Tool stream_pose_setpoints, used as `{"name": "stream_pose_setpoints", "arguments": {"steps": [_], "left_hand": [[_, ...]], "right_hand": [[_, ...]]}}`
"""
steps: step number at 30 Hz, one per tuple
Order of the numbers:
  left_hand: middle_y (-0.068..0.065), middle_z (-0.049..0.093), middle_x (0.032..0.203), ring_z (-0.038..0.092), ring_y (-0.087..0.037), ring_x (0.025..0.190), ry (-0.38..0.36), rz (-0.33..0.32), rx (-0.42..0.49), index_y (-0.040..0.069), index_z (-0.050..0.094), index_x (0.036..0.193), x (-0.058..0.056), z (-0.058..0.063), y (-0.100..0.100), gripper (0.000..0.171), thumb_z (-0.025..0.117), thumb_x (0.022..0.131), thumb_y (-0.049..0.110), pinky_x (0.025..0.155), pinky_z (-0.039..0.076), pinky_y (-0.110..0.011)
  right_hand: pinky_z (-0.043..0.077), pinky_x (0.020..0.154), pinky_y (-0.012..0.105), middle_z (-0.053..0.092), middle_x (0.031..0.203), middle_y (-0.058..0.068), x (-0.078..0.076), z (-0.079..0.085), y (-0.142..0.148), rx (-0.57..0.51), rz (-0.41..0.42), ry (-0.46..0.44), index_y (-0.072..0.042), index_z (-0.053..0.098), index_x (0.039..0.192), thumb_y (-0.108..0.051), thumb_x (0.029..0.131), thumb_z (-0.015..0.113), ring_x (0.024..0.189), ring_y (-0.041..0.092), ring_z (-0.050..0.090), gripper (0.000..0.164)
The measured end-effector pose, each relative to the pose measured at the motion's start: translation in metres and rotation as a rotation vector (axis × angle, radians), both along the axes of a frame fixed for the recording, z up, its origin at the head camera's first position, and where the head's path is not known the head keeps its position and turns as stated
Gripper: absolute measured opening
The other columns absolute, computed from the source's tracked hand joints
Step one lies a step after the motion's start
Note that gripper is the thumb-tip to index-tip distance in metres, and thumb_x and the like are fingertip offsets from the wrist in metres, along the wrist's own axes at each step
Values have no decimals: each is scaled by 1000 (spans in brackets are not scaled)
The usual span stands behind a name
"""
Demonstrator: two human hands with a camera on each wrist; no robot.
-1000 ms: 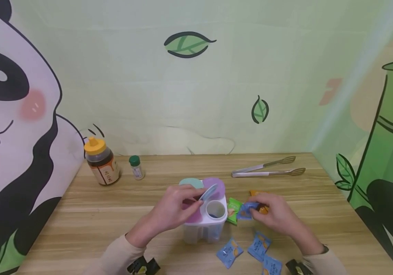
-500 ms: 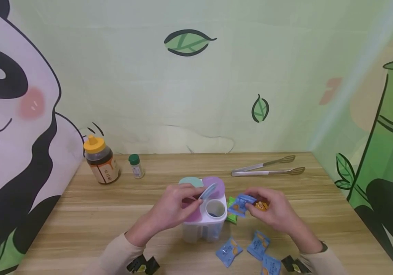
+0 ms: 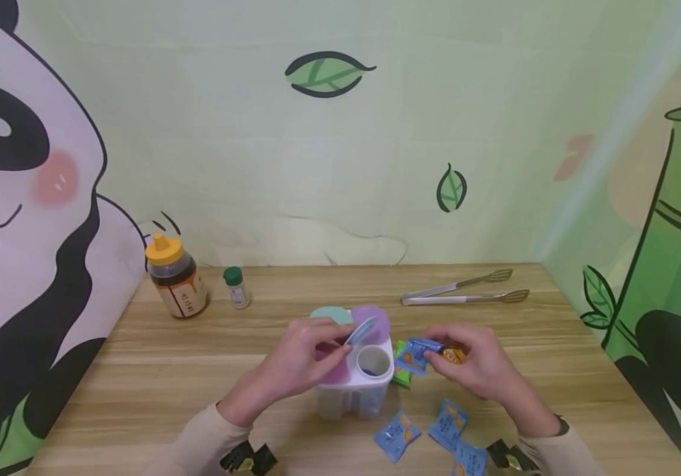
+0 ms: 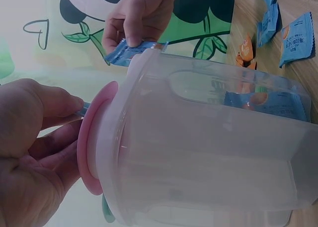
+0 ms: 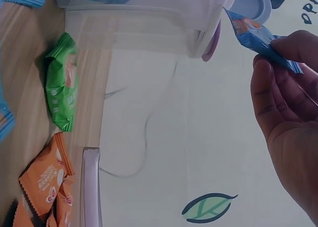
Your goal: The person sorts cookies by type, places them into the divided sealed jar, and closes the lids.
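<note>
A clear box with a white top (image 3: 352, 396) and coloured round lids stands mid-table. My left hand (image 3: 305, 357) pinches its pale blue lid (image 3: 360, 332), tilted up beside an uncovered round opening (image 3: 374, 361). In the left wrist view, a blue packet (image 4: 268, 105) lies inside the box, behind the clear wall. My right hand (image 3: 474, 360) pinches another blue snack packet (image 3: 416, 355) between thumb and fingers, just right of the opening and raised off the table. Under it a green packet (image 3: 402, 377) lies against the box, partly hidden. Orange packets (image 5: 47, 180) show in the right wrist view.
Several blue packets (image 3: 397, 436) lie in front of the box. Tongs (image 3: 465, 299) rest at the back right. A yellow-capped bottle (image 3: 176, 281) and a small green-capped jar (image 3: 237, 289) stand at the back left. A printed cloth (image 3: 227, 132) backs the table.
My right hand has lifted the blue packet from beside the green one and brought it closer to the opening, then held nearly still. My left hand keeps the lid raised.
</note>
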State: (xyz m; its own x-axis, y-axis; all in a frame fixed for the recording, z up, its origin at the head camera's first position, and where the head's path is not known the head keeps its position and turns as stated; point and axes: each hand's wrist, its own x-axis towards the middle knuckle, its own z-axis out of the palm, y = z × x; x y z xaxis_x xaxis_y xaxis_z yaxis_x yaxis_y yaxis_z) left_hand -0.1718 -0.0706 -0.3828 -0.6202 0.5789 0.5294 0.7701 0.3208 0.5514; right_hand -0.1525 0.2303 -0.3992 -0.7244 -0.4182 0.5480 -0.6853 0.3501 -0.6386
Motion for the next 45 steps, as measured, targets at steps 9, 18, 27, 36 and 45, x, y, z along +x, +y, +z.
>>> {"name": "stream_pose_setpoints", "arguments": {"steps": [9, 18, 27, 36, 45], "left_hand": [[-6, 71, 88, 71, -12, 81, -12, 2, -4, 1, 69, 116, 1, -1, 0, 30, 70, 87, 5, 71, 54, -12], [-7, 70, 88, 71, -12, 81, -15, 0, -2, 0, 69, 116, 0, 0, 0, 29, 70, 87, 5, 72, 55, -12], [-7, 71, 87, 71, -12, 80, -4, -7, -1, 0, 70, 116, 0, 1, 0, 29, 69, 87, 5, 71, 55, -12], [-7, 71, 88, 71, -12, 80, -6, 2, -4, 1, 70, 116, 0, 0, 0, 29, 70, 87, 5, 71, 54, -11], [-7, 71, 89, 71, -12, 81, -1, 3, -3, 2, 69, 117, 0, -1, 0, 30, 70, 87, 5, 71, 54, -11]], "right_hand": [[59, 70, 25, 71, 90, 2, 0, 5, -2, -31, -1, -12, -8, 69, 98, 10, 78, 74, 80, 8, 67, 27], [59, 71, 24, 69, 90, 12, -3, 8, -13, -180, 93, 12, 0, 65, 99, 17, 76, 71, 80, 10, 67, 30], [60, 65, 26, 68, 91, 11, -8, 3, -23, -243, 167, 38, -1, 69, 97, 10, 80, 71, 81, 14, 67, 20], [59, 69, 26, 68, 91, 17, -11, 3, -35, -289, 228, 90, 3, 68, 97, 16, 79, 70, 81, 17, 66, 22], [60, 68, 30, 69, 92, 15, -11, -5, -45, -255, 188, 60, 2, 69, 97, 16, 78, 69, 81, 19, 67, 24]]}}
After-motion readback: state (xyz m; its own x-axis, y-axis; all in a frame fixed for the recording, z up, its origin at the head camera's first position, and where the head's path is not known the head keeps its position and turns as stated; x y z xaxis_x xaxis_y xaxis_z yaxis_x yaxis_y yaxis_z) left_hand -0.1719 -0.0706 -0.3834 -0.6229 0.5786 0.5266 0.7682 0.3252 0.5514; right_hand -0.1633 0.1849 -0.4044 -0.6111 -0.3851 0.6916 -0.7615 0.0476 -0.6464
